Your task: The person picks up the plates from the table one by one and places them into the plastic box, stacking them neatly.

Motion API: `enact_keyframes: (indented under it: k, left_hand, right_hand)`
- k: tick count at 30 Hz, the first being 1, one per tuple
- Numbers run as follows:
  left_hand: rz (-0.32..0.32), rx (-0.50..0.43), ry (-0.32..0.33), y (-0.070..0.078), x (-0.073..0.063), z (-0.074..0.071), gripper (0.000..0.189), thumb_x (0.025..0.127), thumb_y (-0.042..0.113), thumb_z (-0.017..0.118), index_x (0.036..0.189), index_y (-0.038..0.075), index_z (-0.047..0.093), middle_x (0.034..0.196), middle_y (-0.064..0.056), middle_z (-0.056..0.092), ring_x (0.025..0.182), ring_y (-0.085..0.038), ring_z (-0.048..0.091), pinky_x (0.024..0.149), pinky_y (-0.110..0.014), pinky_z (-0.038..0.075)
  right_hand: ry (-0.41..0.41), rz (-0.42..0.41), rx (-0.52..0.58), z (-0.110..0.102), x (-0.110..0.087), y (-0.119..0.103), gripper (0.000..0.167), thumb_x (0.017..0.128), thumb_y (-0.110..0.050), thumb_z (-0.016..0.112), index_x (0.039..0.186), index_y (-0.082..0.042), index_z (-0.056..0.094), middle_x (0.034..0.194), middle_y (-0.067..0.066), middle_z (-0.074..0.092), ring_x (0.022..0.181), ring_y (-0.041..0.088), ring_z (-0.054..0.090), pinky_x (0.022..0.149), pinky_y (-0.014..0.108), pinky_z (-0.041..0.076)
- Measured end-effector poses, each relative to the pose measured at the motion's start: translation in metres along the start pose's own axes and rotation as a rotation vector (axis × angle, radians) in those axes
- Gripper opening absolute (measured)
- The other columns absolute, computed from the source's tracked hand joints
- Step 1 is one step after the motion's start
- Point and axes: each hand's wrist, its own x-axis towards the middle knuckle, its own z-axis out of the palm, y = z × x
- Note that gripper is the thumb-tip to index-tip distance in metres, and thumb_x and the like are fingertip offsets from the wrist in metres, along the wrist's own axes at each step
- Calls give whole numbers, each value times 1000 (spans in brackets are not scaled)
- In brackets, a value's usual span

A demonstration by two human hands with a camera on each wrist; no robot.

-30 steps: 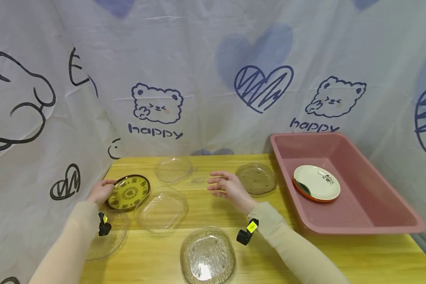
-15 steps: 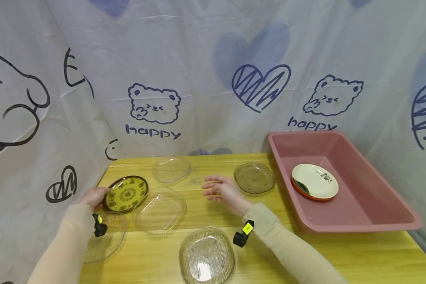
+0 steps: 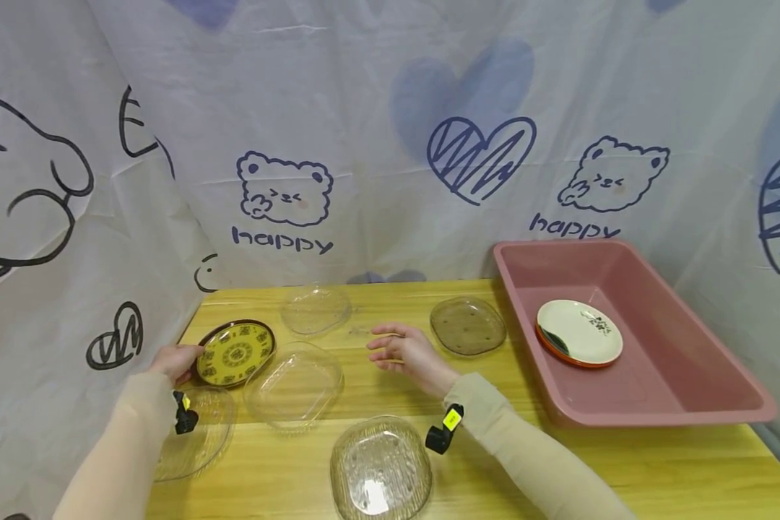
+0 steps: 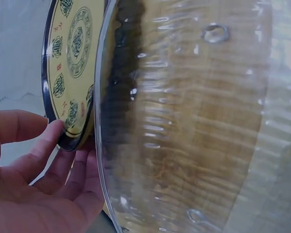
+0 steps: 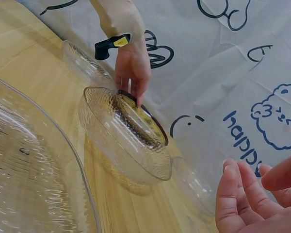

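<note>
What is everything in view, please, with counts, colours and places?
Table: one, yellow wood, across the foreground.
Pink tub: one, pink, on the table's right.
White plate: one, white, in the tub, orange edge beneath.
Yellow plate: one, yellow, dark rim, table's left.
Clear dishes: five, faintly tinted or colourless, three left, one front middle, one beside the tub.
Printed cloth: count unclear, pale with dark drawings, behind and beside the table.
Wrist cameras: two, black, one per wrist.
Sleeves: two, beige, on both arms.
Left hand: one, bare, gripping the yellow plate's edge.
Right hand: one, bare, above the table's middle.
</note>
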Motion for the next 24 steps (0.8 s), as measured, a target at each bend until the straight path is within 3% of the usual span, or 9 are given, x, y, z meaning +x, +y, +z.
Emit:
enact_keyframes:
  k: [2, 6, 9, 12, 19, 24]
  left_hand:
    - [39, 16, -8, -1, 1, 1, 65, 99, 23, 44, 149, -15, 31, 153, -36, 28, 96, -27, 56, 73, -26, 52]
    - [106, 35, 7, 1, 3, 5, 59, 96, 15, 44, 148, -13, 37, 152, -37, 33, 78, -20, 53, 64, -26, 48]
    - [125, 12, 20, 3, 3, 9, 61, 94, 9, 47, 150, -13, 34, 153, -38, 30, 103, -35, 57, 69, -26, 51]
    - [133, -19, 32, 5, 2, 14, 65, 93, 4, 52, 152, -12, 29, 153, -39, 28, 127, -45, 48, 78, -28, 55]
    - [145, -29, 93, 8, -1, 21, 69, 91, -3, 57, 153, -10, 28, 153, -41, 26, 125, -47, 47, 74, -34, 58]
    - [156, -36, 127, 9, -3, 25, 71, 92, -5, 56, 155, -8, 24, 158, -39, 20, 125, -48, 43, 68, -29, 54]
  right_hand:
    - [1, 1, 5, 0, 0, 0, 40, 99, 2, 40, 137, -1, 54, 115, 13, 67, 91, 15, 69, 90, 33, 60]
    - [6, 0, 6, 1, -1, -1, 40, 99, 1, 41, 137, -2, 54, 113, 11, 67, 90, 14, 69, 89, 32, 60]
    - [10, -2, 3, 1, -2, -2, 41, 99, 1, 41, 138, -2, 53, 115, 14, 67, 89, 14, 69, 89, 32, 60]
    - [17, 1, 2, 1, -3, -2, 42, 99, 2, 41, 138, -3, 53, 118, 17, 67, 89, 15, 69, 89, 32, 60]
    - [26, -1, -5, 1, -3, -2, 43, 97, 3, 40, 138, -3, 53, 119, 19, 67, 93, 18, 70, 91, 35, 60]
    - [27, -8, -9, 1, -2, -1, 44, 96, 4, 40, 138, -3, 53, 116, 16, 68, 92, 17, 70, 91, 35, 61]
